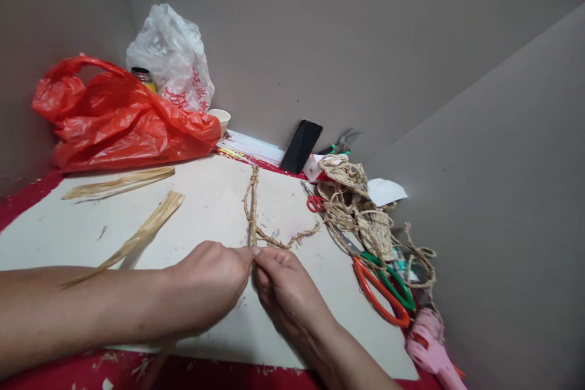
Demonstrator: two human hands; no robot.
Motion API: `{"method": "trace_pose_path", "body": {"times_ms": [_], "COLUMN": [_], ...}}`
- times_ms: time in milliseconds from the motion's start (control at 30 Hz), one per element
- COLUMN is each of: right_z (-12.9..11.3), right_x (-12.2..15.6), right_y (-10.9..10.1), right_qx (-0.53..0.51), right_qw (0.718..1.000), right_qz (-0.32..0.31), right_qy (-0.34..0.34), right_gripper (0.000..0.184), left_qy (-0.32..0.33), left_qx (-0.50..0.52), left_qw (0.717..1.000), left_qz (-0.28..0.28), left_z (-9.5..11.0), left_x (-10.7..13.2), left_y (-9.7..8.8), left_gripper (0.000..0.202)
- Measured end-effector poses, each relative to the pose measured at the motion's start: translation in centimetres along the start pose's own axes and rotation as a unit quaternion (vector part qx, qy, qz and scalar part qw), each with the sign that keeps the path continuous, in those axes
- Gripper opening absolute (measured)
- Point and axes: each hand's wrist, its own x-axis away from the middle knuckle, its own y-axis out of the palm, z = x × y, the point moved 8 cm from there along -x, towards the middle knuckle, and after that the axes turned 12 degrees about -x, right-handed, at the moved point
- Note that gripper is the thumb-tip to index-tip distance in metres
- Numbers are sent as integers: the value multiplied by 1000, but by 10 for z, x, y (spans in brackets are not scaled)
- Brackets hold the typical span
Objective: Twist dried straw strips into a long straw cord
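Note:
A twisted straw cord stands out in front of my hands, a thin strand looped along its left side and another trailing right toward the rope pile. My left hand is closed in a fist at the cord's near end. My right hand meets it there, thumb and fingers pinched on the same end. The hands touch at the thumbs and hide that end. Near my left forearm lies a dry, flat husk strip, and farther back another pale husk strip.
A white board covers red cloth. Along the right are coiled straw rope, large orange-and-green-handled scissors and a pink glue gun. Behind stand a phone, pruners, a paper cup and a red plastic bag.

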Motion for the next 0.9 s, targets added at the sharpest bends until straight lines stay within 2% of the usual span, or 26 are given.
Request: {"method": "trace_pose_path", "body": {"times_ms": [100,167,233,300,333,400,467,500,567,633,667,733,900], "right_z": [5,5,4,2,0,-2,-3,-3,-3,-4,-5,-6,-8], "right_x": [2,3,3,3,3,4,4,4,5,5,5,5,3], "right_y": [5,6,5,5,5,7,9,9,11,12,13,12,6], "right_qx": [-39,-52,-61,-74,-81,-94,-96,-95,-88,-79,-73,-56,26], "right_qw": [999,998,997,995,994,991,988,987,986,986,986,986,987], "right_qz": [-8,-12,-17,-31,-43,-68,-88,-96,-108,-118,-122,-127,-141], "right_qy": [27,43,54,57,58,64,77,83,89,91,92,96,77], "right_gripper": [42,34,28,28,31,32,29,28,28,29,29,29,29], "left_qy": [46,59,72,78,66,4,-62,-79,-93,-101,-100,-84,-59], "left_qx": [-51,-51,-17,42,78,162,270,335,466,539,550,544,483], "left_qw": [998,997,997,996,995,984,954,933,879,834,824,830,870], "left_qz": [11,8,-20,-26,-5,72,119,109,25,-67,-90,-94,-77], "left_z": [12,17,21,22,18,1,-18,-23,-22,-16,-14,-13,-19], "left_x": [7,10,11,9,7,0,-6,-10,-17,-20,-20,-22,-24], "left_y": [8,9,9,0,-8,-27,-32,-28,-6,16,22,25,20], "left_gripper": [22,23,14,16,19,19,14,13,14,14,17,22,26]}}
